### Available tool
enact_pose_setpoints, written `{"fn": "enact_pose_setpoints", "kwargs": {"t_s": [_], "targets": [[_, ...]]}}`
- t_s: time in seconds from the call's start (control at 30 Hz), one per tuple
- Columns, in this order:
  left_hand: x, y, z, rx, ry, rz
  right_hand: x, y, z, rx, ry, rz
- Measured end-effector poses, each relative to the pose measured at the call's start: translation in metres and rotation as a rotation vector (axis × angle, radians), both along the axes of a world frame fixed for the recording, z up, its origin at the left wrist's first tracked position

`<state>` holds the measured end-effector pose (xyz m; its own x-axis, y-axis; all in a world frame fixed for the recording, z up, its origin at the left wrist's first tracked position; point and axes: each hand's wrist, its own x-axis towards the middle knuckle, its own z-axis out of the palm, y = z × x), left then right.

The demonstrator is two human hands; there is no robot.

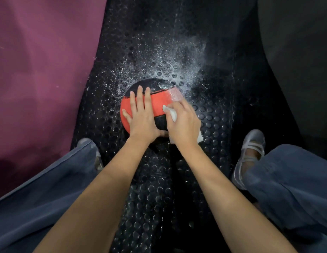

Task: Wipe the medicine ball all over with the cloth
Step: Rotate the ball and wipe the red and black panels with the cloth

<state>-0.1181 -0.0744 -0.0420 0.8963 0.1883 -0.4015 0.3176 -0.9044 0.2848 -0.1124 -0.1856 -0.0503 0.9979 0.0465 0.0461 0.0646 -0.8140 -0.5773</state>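
A red and black medicine ball (158, 102) sits on a black studded rubber mat (159, 179) between my feet. My left hand (140, 115) lies flat on the ball's top and left side, fingers straight and spread. My right hand (183, 123) grips a white cloth (170, 113) and presses it against the ball's right side. Part of the cloth pokes out under my right wrist. A whitish wet smear marks the ball's upper right.
White droplets or foam (168, 63) are scattered over the mat beyond the ball. A purple surface (40, 70) borders the mat on the left, a dark surface (301, 61) on the right. My legs in blue trousers and a grey shoe (250, 152) flank the ball.
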Motion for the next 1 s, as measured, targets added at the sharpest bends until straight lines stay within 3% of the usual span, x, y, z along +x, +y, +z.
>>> {"fn": "enact_pose_setpoints", "kwargs": {"t_s": [0.1,0.3,0.53,0.77,1.0], "targets": [[0.001,-0.002,-0.001,-0.007,-0.008,0.002,-0.009,-0.005,-0.003,0.001,0.001,-0.027],[0.001,-0.004,0.003,0.02,0.016,-0.006,0.053,0.006,0.015,-0.091,0.124,0.044],[0.009,0.004,0.002,-0.024,0.023,-0.013,0.005,-0.01,0.007,-0.054,0.064,0.034],[-0.002,-0.002,0.003,0.023,0.009,-0.016,0.069,0.01,0.019,-0.146,0.149,0.087],[0.004,0.0,0.001,-0.009,0.016,-0.004,0.003,-0.016,0.005,-0.041,0.058,0.026]]}}
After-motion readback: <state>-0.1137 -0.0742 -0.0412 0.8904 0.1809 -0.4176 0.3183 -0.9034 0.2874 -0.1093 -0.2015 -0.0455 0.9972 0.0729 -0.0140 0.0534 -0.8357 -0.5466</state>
